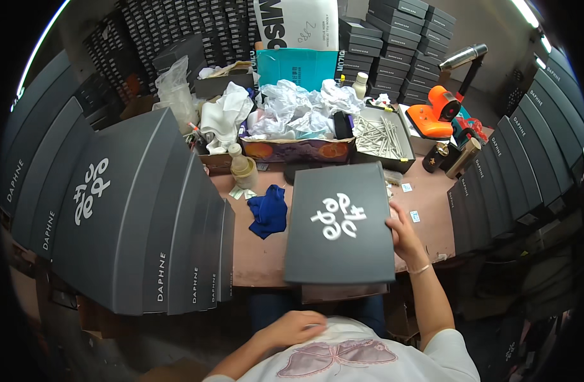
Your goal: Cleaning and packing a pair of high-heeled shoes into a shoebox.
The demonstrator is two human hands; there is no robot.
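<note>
A dark grey shoebox [340, 235] with white lettering on its lid is in front of me, over the near edge of the table. My right hand [405, 237] grips its right side, thumb near the top edge and fingers partly hidden behind it. Below its near edge shows a pinkish surface with a dark rim [346, 293]; I cannot tell whether it belongs to the box. My left hand [298, 327] rests low by my lap, away from the box, holding nothing, its fingers loosely stretched and slightly blurred. A crumpled blue cloth [268, 211] lies left of the shoebox.
Stacked grey shoeboxes [146, 223] rise close on the left, and more [527, 146] on the right. Behind are a carton of crumpled white paper [298, 150], a tray of white sticks [381, 137], a glue bottle [242, 169] and an orange device [434, 118].
</note>
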